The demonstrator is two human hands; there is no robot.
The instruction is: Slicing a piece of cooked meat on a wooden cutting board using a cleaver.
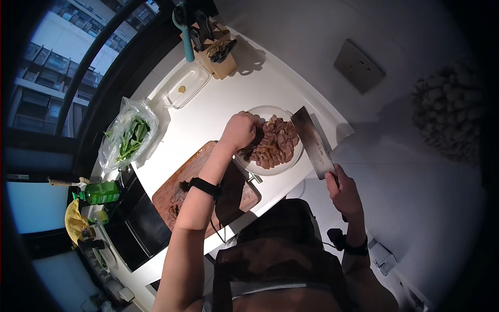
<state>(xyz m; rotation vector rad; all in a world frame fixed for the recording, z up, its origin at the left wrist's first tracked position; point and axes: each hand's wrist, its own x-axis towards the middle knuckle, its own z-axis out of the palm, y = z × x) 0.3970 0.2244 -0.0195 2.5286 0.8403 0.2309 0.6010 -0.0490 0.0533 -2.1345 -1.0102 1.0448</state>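
My left hand (239, 130), fingers curled, is at the left side of a clear round dish (298, 158) heaped with sliced cooked meat (278, 142). Its fingertips are hidden, so I cannot see whether they grip a slice. My right hand (347, 191) grips the handle of a cleaver (314, 142), whose broad, smeared blade slants up beside the dish's right edge. Left of the dish, under my left forearm, lies a wooden cutting board (183, 167). Dark meat pieces (174, 210) are on it, partly hidden by my arm.
A plastic bag of leafy greens (132, 138) stands left, by the window. Behind are a clear plastic tray (191, 87), a knife block (222, 66) and a teal-handled utensil (188, 45). The black sink (136, 222) and a green bottle (102, 192) are at left. A wall socket (358, 66) is at right.
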